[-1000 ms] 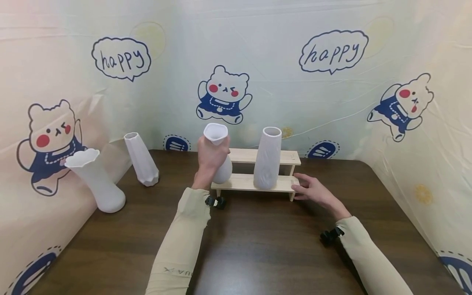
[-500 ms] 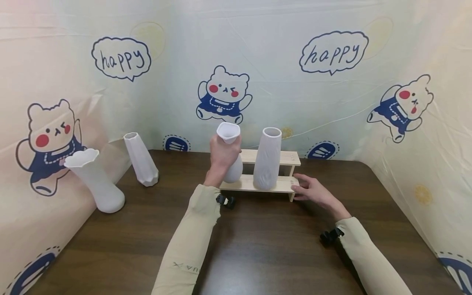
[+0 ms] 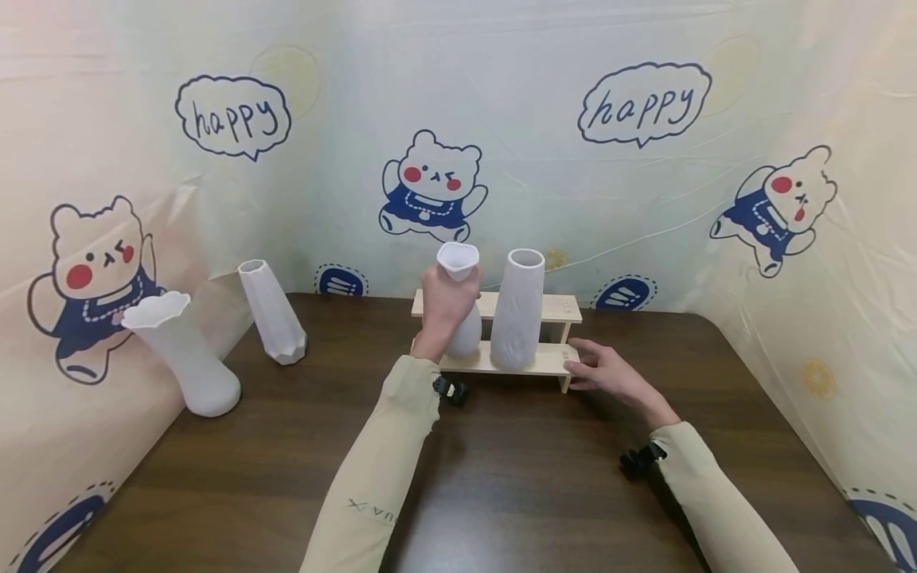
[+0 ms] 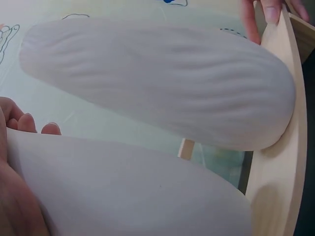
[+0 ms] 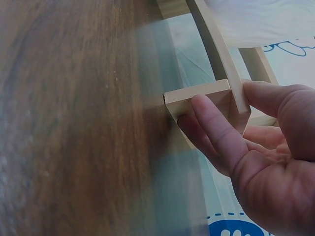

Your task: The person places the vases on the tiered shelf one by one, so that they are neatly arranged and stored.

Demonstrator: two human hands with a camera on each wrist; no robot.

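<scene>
In the head view my left hand (image 3: 450, 298) grips a white vase with a flared rim (image 3: 458, 258) round its neck. The vase is upright, its rounded base (image 4: 162, 196) over the lower step of a two-tier wooden rack (image 3: 550, 360). Whether the base touches the step I cannot tell. Just right of it, a tall white vase with a wavy relief (image 3: 519, 310) stands on that same step. At the rack's right end my right hand (image 3: 607, 371) holds the lower step, its fingers (image 5: 216, 128) against the leg and board edge in the right wrist view.
On the left of the dark wooden table (image 3: 530, 477) stand a faceted white vase (image 3: 274, 314) and a white vase with a scalloped rim (image 3: 188, 358). A printed cloth (image 3: 344, 159) with bears hangs round the back and sides. The rack's upper tier (image 3: 559, 305) lies behind the vases.
My left hand has moved to the right with the flared vase, closer to the tall relief vase. The right hand keeps its place on the rack's end.
</scene>
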